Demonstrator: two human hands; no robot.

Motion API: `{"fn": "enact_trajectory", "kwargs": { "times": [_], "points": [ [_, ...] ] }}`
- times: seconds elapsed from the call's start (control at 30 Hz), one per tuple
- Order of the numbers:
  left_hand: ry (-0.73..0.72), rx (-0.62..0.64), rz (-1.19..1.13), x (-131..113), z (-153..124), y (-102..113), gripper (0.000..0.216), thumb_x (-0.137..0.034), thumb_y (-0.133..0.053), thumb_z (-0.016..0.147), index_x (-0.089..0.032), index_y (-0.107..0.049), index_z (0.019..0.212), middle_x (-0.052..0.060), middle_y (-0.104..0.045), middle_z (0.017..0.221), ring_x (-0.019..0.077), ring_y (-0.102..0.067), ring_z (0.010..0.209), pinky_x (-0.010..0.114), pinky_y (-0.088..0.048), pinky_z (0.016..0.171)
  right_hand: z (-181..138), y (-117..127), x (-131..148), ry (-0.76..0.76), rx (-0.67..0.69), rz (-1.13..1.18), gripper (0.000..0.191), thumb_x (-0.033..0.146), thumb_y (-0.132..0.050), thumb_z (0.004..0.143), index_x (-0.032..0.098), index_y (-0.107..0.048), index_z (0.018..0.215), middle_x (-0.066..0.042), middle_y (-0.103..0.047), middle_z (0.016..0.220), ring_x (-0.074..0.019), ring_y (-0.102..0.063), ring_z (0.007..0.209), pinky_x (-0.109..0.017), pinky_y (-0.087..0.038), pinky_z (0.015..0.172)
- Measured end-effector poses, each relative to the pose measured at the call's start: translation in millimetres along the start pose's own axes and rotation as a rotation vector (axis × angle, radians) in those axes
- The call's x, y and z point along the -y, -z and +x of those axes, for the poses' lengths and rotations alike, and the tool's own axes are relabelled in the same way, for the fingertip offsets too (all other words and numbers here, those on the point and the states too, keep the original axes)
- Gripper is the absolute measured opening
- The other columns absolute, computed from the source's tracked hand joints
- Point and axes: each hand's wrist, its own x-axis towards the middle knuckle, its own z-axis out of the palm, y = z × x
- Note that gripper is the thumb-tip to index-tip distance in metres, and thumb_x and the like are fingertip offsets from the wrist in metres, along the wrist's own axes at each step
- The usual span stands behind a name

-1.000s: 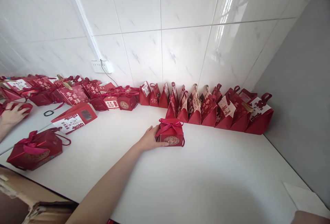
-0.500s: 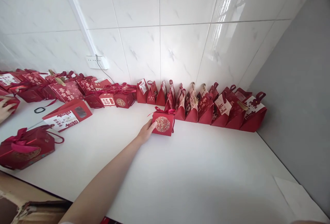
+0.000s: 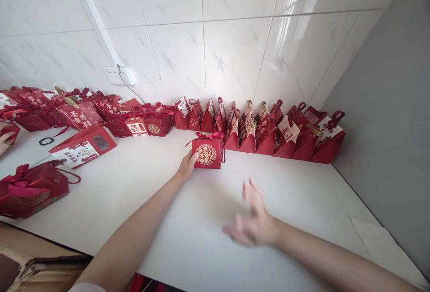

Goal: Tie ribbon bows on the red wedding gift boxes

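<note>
Red box (image 3: 206, 155) at twelve o'clock, clamped in the left grip (image 3: 188, 165).
Its bow (image 3: 210, 135) looks done; right grip (image 3: 254, 224) empty, spread apart. Looped boxes (image 3: 265, 139) already stand lined up at one o'clock; a ribboned box (image 3: 40, 197) sits apart at ten.

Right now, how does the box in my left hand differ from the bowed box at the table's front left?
The held box is gripped by your left hand; the front-left box sits with no hand on it. The held box faces the camera nearly squarely, while the front-left box is turned at an angle. Both are red, with ribbon bows and round emblems.
</note>
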Motion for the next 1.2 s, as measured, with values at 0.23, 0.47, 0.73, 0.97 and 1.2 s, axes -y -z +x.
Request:
{"fn": "enact_trajectory", "kwargs": {
  "times": [0.23,0.47,0.73,0.97,1.2],
  "points": [
    [-0.102,0.033,-0.069,-8,-12,-11,0.076,-0.07,-0.043,0.086,-0.011,-0.054,0.133,0.014,-0.06,0.134,0.0333,-0.054,0.126,0.045,-0.045,0.106,68,-12,-47,-0.204,0.065,0.341,0.104,0.052,-0.073,0.079,0.034,-0.004,0.155,-0.008,-0.019,0.162,-0.0258,-0.028,0.147,-0.051,-0.029,0.117],
    [0.002,-0.02,-0.155,-24,-16,-23,0.058,-0.052,-0.063,0.084,-0.023,-0.046,0.131,0.013,-0.055,0.134,0.0257,-0.067,0.1,0.038,-0.06,0.073,56,-13,-63,-0.191,-0.206,0.22,0.099,0.046,-0.076,0.078,0.031,-0.016,0.155,-0.011,-0.035,0.155,-0.0287,-0.041,0.138,-0.048,-0.043,0.108],
    [-0.051,0.037,-0.251,-34,-25,-28,0.076,-0.046,-0.071,0.08,-0.023,-0.036,0.144,0.014,-0.043,0.149,0.0291,-0.058,0.121,0.043,-0.052,0.099,52,-7,-48,-0.07,-0.073,0.07,0.074,0.043,-0.059,0.093,0.033,-0.021,0.155,-0.006,-0.032,0.157,-0.0279,-0.037,0.141,-0.047,-0.039,0.113],
    [0.06,0.043,-0.316,-36,-30,-31,0.07,-0.059,-0.056,0.087,-0.023,-0.038,0.144,0.014,-0.046,0.147,0.0344,-0.055,0.124,0.046,-0.054,0.093,50,-8,-38,-0.172,0.049,0.367,0.062,0.048,-0.049,0.097,0.04,-0.023,0.153,0.006,-0.022,0.162,-0.0224,-0.025,0.148,-0.047,-0.029,0.119],
    [-0.486,0.074,0.176,-39,-34,-13,0.074,-0.055,-0.052,0.089,-0.02,-0.032,0.151,0.016,-0.042,0.149,0.0344,-0.046,0.131,0.047,-0.043,0.105,57,-10,-41,-0.561,0.008,0.974,0.054,0.055,-0.036,0.1,0.024,-0.042,0.143,-0.01,-0.057,0.14,-0.0259,-0.061,0.121,-0.046,-0.046,0.107]
  ]
}}
